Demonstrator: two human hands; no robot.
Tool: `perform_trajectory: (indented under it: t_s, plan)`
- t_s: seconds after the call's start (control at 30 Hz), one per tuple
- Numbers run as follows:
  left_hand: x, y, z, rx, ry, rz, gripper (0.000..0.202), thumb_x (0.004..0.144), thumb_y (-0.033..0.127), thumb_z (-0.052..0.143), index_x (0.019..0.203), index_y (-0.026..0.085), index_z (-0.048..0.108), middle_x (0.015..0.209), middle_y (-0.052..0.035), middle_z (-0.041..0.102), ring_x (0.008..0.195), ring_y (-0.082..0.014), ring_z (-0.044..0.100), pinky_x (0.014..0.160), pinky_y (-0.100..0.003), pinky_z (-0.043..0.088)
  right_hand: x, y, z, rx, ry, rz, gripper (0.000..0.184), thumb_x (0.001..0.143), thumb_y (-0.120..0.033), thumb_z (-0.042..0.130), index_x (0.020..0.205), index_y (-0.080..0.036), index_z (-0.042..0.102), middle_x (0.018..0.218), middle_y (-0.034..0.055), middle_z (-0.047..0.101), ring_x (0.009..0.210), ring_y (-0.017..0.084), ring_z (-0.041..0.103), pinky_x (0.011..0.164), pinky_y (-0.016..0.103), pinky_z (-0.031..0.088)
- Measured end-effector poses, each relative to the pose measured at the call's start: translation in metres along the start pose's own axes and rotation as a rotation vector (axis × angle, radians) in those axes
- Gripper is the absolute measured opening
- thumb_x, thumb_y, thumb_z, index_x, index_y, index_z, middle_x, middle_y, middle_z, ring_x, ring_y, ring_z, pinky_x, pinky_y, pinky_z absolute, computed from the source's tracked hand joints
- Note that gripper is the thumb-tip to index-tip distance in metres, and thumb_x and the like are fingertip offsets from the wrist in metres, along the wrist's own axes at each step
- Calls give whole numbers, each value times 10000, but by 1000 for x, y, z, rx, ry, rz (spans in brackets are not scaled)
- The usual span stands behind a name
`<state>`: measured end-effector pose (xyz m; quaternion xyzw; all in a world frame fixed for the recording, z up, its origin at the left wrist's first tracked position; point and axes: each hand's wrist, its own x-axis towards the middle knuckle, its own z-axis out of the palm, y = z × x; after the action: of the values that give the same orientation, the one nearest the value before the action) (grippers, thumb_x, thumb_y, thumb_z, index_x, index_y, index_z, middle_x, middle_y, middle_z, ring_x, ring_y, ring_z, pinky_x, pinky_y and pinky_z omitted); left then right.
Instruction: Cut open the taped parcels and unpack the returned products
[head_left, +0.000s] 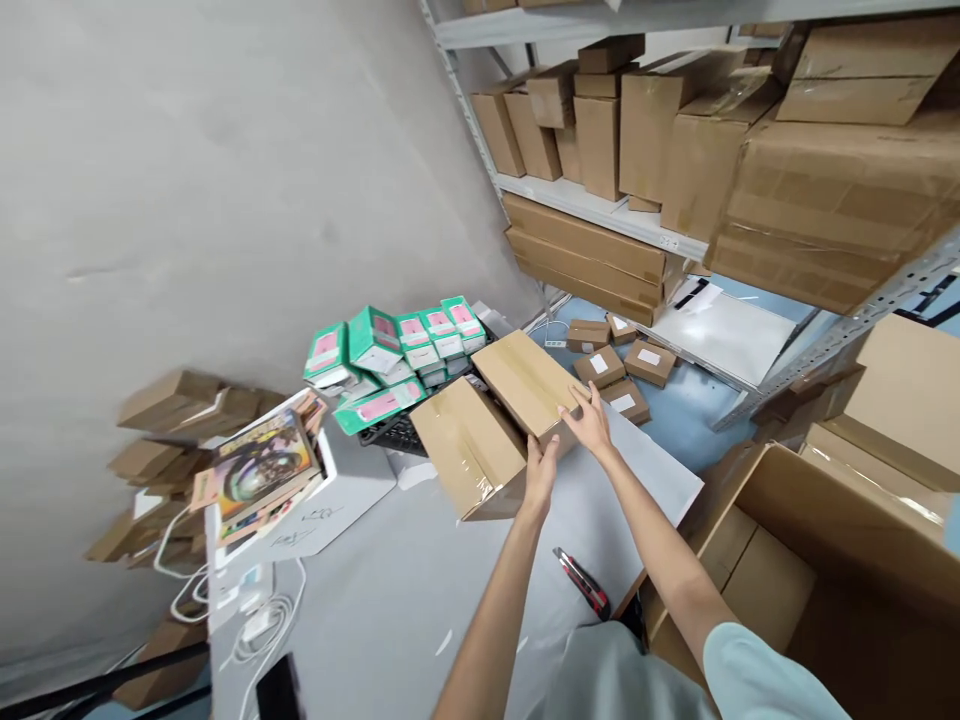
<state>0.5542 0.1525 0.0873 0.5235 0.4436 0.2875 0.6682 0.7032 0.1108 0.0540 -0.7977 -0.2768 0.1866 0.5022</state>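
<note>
Two taped cardboard boxes lie side by side on the table. Both my hands are on the right-hand cardboard box [531, 378], at its near end. My left hand [538, 475] grips its near edge, close to the gap between the boxes. On the right side, my right hand [587, 420] holds its near corner with fingers spread over the top edge. The left-hand cardboard box [466, 440] sits just beside it, with shiny clear tape at its near end. A red and black utility knife [583, 583] lies on the table below my hands, its tip pointing away.
Green and pink boxes [386, 350] pile up in a black crate [397, 434] at the back. A white bin [330, 505] of magazines stands left, near white cables [266, 625] and a phone [279, 690]. A large open carton [795, 540] is right; shelving [607, 205] holds cartons.
</note>
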Motion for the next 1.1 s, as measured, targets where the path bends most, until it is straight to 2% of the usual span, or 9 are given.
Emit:
perform_trajectory:
  t_s: [0.1,0.23,0.37,0.5,0.63,0.73,0.83,0.97,1.1]
  plan:
    - [-1,0,18,49,28,-23,743,788,448,981,1433,250,670,1750,-176,546,1771,-389,277,1437,-526,243,1,-3,-10,74,30,33,654,1010,-478,742,1617,-244,674,1662,173,585,1619,339,514,1359,469,399]
    - [-36,-2,31,39,-18,-25,706,805,472,971,1407,266,666,1770,-146,523,1797,-348,194,1434,-463,261,-31,4,-35,46,115,86,789,992,-479,777,1705,-222,557,1632,177,614,1597,308,536,1354,436,415]
    - [-85,-6,39,0,-21,147,573,880,428,926,1361,235,680,1631,-169,636,1702,-357,411,1397,-466,343,-101,7,-67,78,233,188,1040,989,-597,781,1808,-165,306,1735,226,515,1656,358,451,1371,539,399]
    - [-127,1,42,53,32,192,482,940,483,871,1319,243,694,1541,-155,669,1629,-344,484,1390,-452,337,-174,-14,-97,96,315,174,861,1023,-637,712,1714,-185,467,1636,211,606,1574,353,553,1351,528,443]
    - [-148,20,31,185,51,213,477,1017,650,715,1277,251,694,1432,-132,678,1475,-339,575,1354,-468,367,-236,-55,-111,44,355,137,839,1018,-636,717,1690,-169,531,1643,224,608,1577,388,570,1348,568,466]
    - [-154,41,10,227,130,231,493,1044,697,628,1174,227,702,1275,-105,688,1322,-329,622,1301,-484,409,-289,-96,-108,-23,358,17,866,1044,-612,717,1765,-203,466,1700,209,585,1598,412,567,1341,603,485]
    - [-165,65,-22,136,126,251,480,1042,685,648,1157,222,702,1174,-63,704,1234,-300,648,1243,-452,462,-352,-136,-101,-92,278,-188,1029,1037,-597,755,1863,-270,237,1829,159,452,1641,448,520,1332,646,495]
    - [-194,88,-83,12,103,246,456,988,641,729,1200,236,742,1241,-62,759,1260,-303,670,1187,-399,501,-429,-172,-93,-114,59,-380,1243,973,-633,827,1876,-311,35,1877,127,340,1643,497,490,1276,685,550]
    - [-225,84,-155,-16,134,230,438,956,577,768,1221,229,757,1267,-84,780,1251,-330,689,1161,-418,511,-478,-186,-72,-125,-116,-442,1226,996,-592,814,1874,-308,6,1895,133,278,1667,488,443,1287,677,534]
